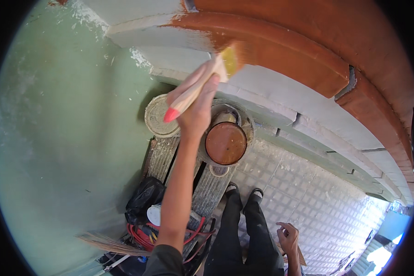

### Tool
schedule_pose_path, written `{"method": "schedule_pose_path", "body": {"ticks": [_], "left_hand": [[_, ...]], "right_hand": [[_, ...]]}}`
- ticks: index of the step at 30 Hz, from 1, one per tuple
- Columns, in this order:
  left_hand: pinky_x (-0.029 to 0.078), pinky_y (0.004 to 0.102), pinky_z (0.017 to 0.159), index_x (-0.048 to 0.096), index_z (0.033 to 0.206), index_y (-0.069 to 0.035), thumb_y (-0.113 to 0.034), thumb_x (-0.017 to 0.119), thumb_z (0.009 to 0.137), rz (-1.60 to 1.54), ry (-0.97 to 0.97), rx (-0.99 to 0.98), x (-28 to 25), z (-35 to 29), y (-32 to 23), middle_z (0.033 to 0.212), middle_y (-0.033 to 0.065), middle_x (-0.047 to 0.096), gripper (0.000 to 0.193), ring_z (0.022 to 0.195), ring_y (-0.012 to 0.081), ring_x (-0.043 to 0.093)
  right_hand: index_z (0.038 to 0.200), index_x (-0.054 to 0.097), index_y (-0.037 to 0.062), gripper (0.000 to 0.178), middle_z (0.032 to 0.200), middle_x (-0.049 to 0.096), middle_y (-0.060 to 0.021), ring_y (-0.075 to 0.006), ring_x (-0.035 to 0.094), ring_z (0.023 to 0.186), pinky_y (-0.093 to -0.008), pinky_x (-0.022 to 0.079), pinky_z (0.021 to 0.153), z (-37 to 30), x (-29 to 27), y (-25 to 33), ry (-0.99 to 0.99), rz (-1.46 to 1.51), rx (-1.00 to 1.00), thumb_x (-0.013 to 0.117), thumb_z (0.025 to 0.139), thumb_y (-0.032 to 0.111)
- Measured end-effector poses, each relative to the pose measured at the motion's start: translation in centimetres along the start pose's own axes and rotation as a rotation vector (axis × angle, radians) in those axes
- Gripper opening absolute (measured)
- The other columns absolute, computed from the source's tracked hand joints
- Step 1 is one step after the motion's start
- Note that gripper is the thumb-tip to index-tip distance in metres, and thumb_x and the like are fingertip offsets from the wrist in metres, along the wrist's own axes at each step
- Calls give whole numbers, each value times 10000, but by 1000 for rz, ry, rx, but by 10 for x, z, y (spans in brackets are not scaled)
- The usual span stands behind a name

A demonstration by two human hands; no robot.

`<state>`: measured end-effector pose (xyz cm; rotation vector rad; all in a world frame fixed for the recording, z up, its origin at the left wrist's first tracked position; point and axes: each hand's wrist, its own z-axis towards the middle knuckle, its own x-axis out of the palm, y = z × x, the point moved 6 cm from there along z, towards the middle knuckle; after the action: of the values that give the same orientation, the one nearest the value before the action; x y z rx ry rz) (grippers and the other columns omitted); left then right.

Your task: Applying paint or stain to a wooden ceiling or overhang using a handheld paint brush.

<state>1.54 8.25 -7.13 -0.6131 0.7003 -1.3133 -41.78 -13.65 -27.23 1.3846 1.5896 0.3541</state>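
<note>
My left hand point(197, 117) is closed around the wooden handle of a flat paintbrush point(188, 97), which has a red-tipped end. The yellowish bristles, blurred by motion, touch a curved wall ledge point(280, 57) at the edge of its reddish-brown paint. To the left, the ledge's face is pale grey with streaky brush marks. Below my left hand, a round can of reddish-brown paint point(225, 143) sits in a larger grey bucket point(250, 133). Low on the right, my right hand point(288, 239) hangs beside my leg, fingers loosely bent and apart, with nothing visible in it.
A dirty white round lid or tub point(154, 117) and the bucket rest on a slatted wooden bench point(207, 195). Nearer lie a black plastic bag point(145, 198), a red hose point(140, 237) and a straw broom point(115, 244). A green wall point(69, 138) borders the left; patterned tiles point(290, 184) lie underfoot.
</note>
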Motion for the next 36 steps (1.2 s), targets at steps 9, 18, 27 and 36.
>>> {"method": "schedule_pose_path", "body": {"ticks": [9,18,27,36], "left_hand": [[573,350,836,671,1180,149,-3,678,927,241,-62,375,3,-23,-42,1082,211,742,295,932,243,727],[548,340,917,665,1195,138,-81,708,938,147,-302,-103,-60,6,21,1136,169,724,340,990,219,699],[555,315,900,719,1170,67,-94,768,887,-156,80,-122,4,19,-16,1067,154,761,329,966,164,712],[533,310,910,701,1176,96,-122,748,918,157,-233,-145,-93,43,19,1080,134,744,341,957,170,687]], "right_hand": [[1033,770,20,296,741,643,-102,-113,482,504,-289,370,498,-5,-8,-7,-45,-11,10,645,765,20],[1020,769,26,270,727,616,-51,-79,443,519,-266,348,503,-1,-3,-3,-24,-8,39,651,776,14],[1024,773,33,297,730,641,-98,-114,475,485,-292,373,491,12,5,9,-14,-24,-33,653,754,6],[1021,772,40,286,728,618,-61,-90,463,525,-271,354,504,4,4,9,-22,-12,0,647,767,3]]}}
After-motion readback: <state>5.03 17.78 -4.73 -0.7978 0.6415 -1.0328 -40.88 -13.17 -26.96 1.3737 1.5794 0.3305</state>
